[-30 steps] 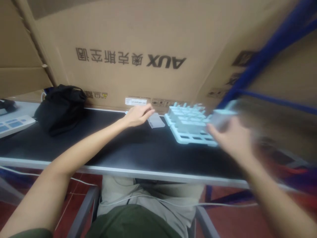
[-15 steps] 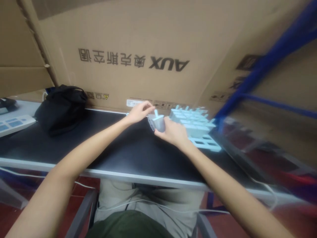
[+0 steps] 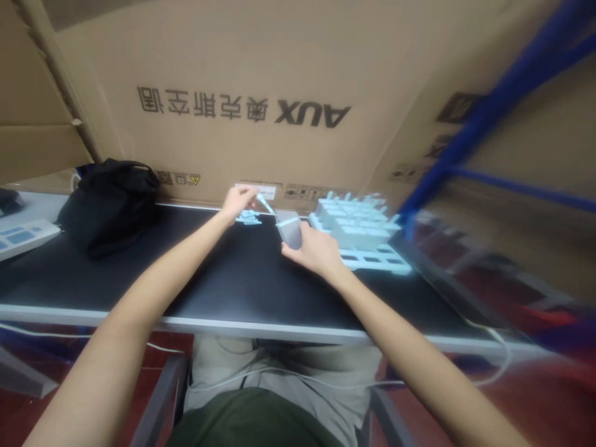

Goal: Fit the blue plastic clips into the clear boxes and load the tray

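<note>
My left hand (image 3: 239,202) pinches the upper end of a light-blue popsicle stick (image 3: 266,203). The stick slants down toward a translucent grey popsicle mold cup (image 3: 291,232), its lower end at the cup's top edge; whether it touches the cup I cannot tell. My right hand (image 3: 317,249) is wrapped round that cup from the right and keeps it tilted above the black table mat. Several loose light-blue sticks (image 3: 249,217) lie on the mat beneath my left hand. Beyond my right hand, a block of light-blue popsicle molds (image 3: 361,226) with upright sticks stands on a slotted light-blue tray (image 3: 395,266).
A large cardboard box (image 3: 223,49) walls off the back of the table (image 3: 223,279). A black bag (image 3: 112,205) and a white-and-blue panel (image 3: 28,239) lie at the left. A blue metal frame (image 3: 465,136) rises at the right. A white cable (image 3: 505,354) hangs by the front edge.
My left hand has moved left and now holds the stick, which stood upright in the cup earlier. Loose sticks have come into sight. My right hand still grips the cup, now tilted more.
</note>
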`<state>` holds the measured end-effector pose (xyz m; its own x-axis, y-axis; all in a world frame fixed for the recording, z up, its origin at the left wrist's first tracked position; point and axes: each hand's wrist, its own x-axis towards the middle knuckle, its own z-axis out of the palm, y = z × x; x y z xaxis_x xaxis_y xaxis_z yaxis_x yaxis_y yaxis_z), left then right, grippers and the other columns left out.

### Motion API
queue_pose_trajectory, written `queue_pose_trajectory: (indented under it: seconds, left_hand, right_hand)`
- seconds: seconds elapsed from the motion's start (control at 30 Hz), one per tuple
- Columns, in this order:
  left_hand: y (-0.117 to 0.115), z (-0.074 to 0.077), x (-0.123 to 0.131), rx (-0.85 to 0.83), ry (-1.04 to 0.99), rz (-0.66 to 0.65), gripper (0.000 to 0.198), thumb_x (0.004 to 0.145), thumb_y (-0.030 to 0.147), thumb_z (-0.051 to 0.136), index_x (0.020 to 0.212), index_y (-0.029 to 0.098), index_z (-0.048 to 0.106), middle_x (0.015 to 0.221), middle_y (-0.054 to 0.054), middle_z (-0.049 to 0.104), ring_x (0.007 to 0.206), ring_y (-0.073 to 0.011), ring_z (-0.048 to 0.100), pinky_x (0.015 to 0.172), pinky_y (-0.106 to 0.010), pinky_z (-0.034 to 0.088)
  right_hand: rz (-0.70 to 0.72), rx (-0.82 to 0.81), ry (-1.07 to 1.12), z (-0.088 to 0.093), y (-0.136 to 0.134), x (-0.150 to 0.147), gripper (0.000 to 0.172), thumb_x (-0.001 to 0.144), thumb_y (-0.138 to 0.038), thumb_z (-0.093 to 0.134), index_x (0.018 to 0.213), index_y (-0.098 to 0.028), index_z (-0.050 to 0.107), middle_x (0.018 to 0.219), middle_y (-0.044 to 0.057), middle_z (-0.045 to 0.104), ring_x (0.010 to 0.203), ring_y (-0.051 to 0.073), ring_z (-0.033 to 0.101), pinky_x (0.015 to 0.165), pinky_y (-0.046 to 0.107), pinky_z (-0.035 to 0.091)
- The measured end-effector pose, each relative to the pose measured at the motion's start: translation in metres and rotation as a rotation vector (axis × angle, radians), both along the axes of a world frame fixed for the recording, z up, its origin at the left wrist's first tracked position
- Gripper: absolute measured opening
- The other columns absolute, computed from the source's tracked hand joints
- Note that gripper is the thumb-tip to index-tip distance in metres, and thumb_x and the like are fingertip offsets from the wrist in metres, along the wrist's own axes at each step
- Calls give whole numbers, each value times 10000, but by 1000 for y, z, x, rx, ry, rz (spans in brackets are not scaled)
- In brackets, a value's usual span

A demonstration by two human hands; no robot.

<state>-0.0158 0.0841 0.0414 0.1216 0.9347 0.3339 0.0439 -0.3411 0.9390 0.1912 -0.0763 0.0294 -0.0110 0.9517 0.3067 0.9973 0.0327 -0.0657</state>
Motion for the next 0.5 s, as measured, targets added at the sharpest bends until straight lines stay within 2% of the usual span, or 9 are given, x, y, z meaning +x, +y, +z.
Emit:
queue_pose_trajectory:
  seconds: [0.1,0.2,0.3,0.4,0.47,0.5]
  left_hand:
    - [16,-18,-18,-134,-61,151,206,855,222,847,809,142,663,696,-22,707,574,-89,658,601,-197,515]
    - [25,-36,-35,-173,-65,242,236,823,143,856,776,144,625,665,-13,696,618,-109,711,651,-198,549]
    - [30,-44,-45,-147,-48,223,286,830,84,823,728,154,565,657,1,680,648,-119,739,691,-210,579]
    - [33,-47,-48,-143,-58,167,260,822,9,782,784,158,572,670,23,672,635,-125,747,704,-231,604]
    - [35,-48,-48,-172,-66,155,242,803,-17,777,822,151,604,692,21,684,634,-120,748,708,-228,610]
    - [36,-49,-47,-190,-62,155,237,789,-21,785,817,144,617,700,13,691,641,-118,749,711,-222,612]
  right_hand:
    - [3,-4,74,-4,2,7,493,901,-606,591,1167,-191,574,1115,159,757,1000,369,735,781,395,515]
    - [30,18,160,-4,3,9,466,855,-536,643,1154,-187,568,1145,162,746,1011,352,720,808,387,519]
    - [106,22,230,-5,3,10,479,790,-438,685,1178,-185,561,1159,144,741,1008,323,709,833,364,524]
    - [166,13,222,-7,4,13,340,835,-351,610,1131,-187,588,1112,131,749,1007,304,709,866,347,515]
    - [133,8,188,-6,7,16,284,871,-306,560,1123,-183,605,1082,143,757,1005,313,716,864,350,508]
    - [97,11,171,-5,10,16,310,884,-300,550,1164,-176,602,1077,153,761,996,323,721,848,356,507]
